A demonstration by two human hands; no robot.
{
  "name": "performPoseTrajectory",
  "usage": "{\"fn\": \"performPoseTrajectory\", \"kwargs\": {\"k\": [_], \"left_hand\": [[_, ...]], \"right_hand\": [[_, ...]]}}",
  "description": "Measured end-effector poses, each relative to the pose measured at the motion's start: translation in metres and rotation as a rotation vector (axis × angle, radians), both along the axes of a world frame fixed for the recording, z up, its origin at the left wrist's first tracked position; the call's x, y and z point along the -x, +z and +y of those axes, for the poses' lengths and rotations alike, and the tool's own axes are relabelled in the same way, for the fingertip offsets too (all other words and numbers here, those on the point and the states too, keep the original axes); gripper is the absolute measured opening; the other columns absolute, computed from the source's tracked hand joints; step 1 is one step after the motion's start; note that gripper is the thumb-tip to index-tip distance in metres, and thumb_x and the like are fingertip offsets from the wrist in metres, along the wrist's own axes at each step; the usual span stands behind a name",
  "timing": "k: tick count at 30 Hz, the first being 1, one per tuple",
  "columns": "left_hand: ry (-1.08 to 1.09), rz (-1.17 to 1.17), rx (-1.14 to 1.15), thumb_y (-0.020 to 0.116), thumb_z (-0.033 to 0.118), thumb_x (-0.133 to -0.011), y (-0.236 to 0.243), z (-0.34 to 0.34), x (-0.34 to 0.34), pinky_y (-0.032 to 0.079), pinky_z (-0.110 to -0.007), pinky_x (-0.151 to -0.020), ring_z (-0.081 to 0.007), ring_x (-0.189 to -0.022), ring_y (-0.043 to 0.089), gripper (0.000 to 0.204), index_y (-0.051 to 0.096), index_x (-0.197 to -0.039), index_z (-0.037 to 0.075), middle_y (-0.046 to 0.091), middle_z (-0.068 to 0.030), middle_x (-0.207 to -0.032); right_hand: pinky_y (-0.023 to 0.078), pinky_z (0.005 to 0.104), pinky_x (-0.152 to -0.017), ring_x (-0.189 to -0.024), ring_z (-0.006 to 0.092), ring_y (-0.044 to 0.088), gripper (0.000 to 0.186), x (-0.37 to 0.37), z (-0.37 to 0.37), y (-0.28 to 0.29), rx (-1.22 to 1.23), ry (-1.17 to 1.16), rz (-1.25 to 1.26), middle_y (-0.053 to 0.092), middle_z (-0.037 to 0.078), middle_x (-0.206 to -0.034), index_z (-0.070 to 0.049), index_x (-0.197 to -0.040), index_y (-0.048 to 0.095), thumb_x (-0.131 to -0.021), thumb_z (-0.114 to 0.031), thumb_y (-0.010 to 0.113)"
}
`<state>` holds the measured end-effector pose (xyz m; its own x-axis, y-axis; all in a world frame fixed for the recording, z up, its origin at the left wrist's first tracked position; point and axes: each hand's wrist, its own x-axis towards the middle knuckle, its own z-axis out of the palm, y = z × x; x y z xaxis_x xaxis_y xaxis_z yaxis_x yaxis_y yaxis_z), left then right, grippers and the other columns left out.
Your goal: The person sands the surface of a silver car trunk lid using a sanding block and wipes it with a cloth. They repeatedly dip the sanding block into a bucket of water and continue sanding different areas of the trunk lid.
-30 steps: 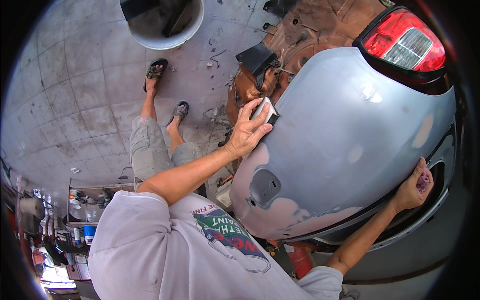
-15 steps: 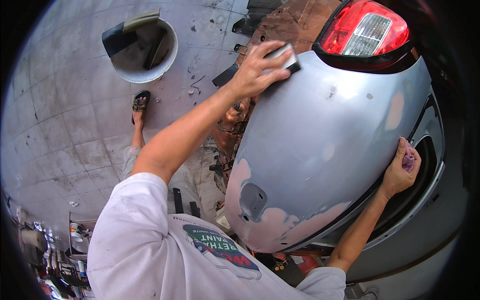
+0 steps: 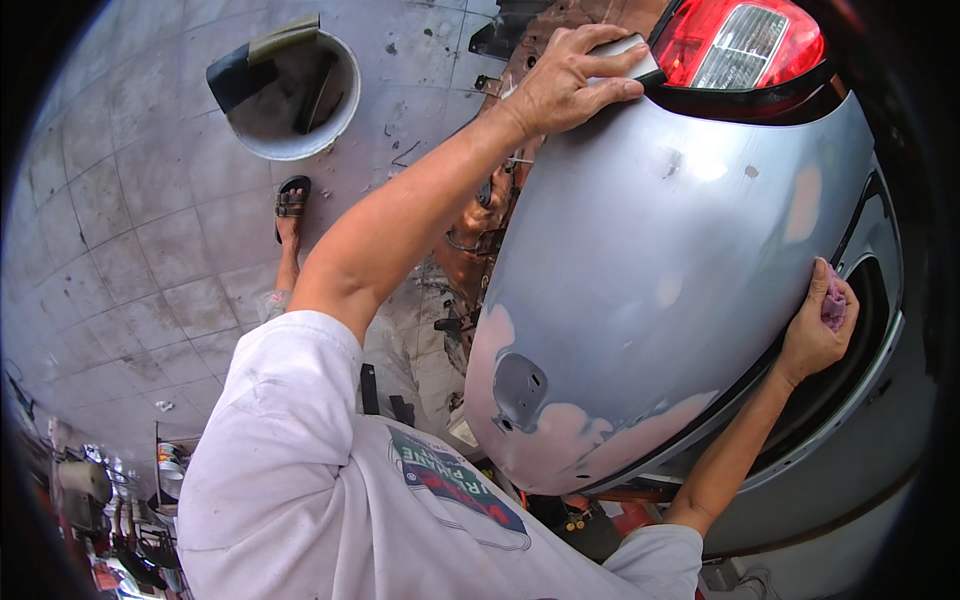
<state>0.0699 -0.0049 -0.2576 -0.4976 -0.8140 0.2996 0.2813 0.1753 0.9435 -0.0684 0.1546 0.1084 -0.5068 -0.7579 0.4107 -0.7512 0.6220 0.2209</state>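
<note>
Left arm stretched far forward, left hand (image 3: 570, 75) palm down, fingers spread and curled in a flat grip. Right arm extended, bent wrist, right hand (image 3: 815, 335) fingers curled closed.

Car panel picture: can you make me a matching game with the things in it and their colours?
Things:
1. car panel
2. tail light
3. cloth in the right hand
4. block under the left hand

Colours:
A. red
B. pale grey-white
C. silver
D. pinkish purple

Pairs: 1-C, 2-A, 3-D, 4-B
</note>
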Motion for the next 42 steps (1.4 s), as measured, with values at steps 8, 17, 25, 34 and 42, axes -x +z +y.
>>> {"fn": "performPoseTrajectory", "kwargs": {"k": [8, 17, 25, 34, 42], "left_hand": [[-0.029, -0.020, -0.119, 0.075, 0.037, -0.097, -0.013, 0.036, -0.025, 0.035, -0.048, -0.121, -0.0356, -0.143, 0.047, 0.050, 0.072, -0.143, 0.016, 0.055, -0.0157, -0.154], [0.083, -0.230, -0.484, 0.070, 0.028, -0.100, 0.020, 0.248, -0.149, 0.031, -0.051, -0.120, -0.0426, -0.144, 0.044, 0.054, 0.064, -0.147, 0.001, 0.050, -0.0252, -0.155], [0.219, -0.155, -0.243, 0.067, 0.029, -0.102, -0.018, 0.086, -0.038, 0.035, -0.049, -0.115, -0.0385, -0.138, 0.049, 0.046, 0.068, -0.141, 0.003, 0.054, -0.0245, -0.149], [0.070, -0.273, -0.619, 0.062, 0.025, -0.106, 0.013, 0.317, -0.178, 0.030, -0.052, -0.122, -0.0407, -0.145, 0.045, 0.052, 0.059, -0.150, -0.003, 0.050, -0.0253, -0.155], [0.307, -0.127, -0.180, 0.059, 0.039, -0.105, -0.014, 0.096, -0.041, 0.035, -0.049, -0.114, -0.0374, -0.135, 0.051, 0.049, 0.067, -0.140, 0.006, 0.060, -0.0239, -0.141]], "right_hand": [[0.059, 0.0282, -0.078, -0.082, 0.0125, 0.070, 0.033, 0.007, 0.009, -0.001, 0.033, 0.062, -0.038, 0.077, 0.004, -0.092, -0.002, -0.094, 0.072, -0.089, -0.029, 0.091], [0.058, 0.0252, -0.076, -0.080, 0.0105, 0.071, 0.036, 0.007, 0.006, 0.003, 0.017, -0.054, 0.011, 0.078, 0.002, -0.087, -0.002, -0.093, 0.075, -0.089, -0.035, 0.090], [0.059, 0.0259, -0.075, -0.079, 0.0107, 0.071, 0.041, 0.023, 0.000, 0.003, -0.004, -0.009, 0.070, 0.078, 0.003, -0.086, -0.002, -0.092, 0.076, -0.087, -0.040, 0.091], [0.058, 0.0255, -0.073, -0.076, 0.0106, 0.070, 0.044, 0.018, 0.010, 0.008, -0.013, -0.045, 0.080, 0.077, 0.000, -0.083, -0.004, -0.090, 0.077, -0.085, -0.045, 0.092], [0.057, 0.0254, -0.073, -0.075, 0.0101, 0.070, 0.050, 0.030, -0.004, 0.005, -0.027, -0.069, 0.120, 0.077, -0.001, -0.082, -0.006, -0.089, 0.079, -0.084, -0.054, 0.090]]}}
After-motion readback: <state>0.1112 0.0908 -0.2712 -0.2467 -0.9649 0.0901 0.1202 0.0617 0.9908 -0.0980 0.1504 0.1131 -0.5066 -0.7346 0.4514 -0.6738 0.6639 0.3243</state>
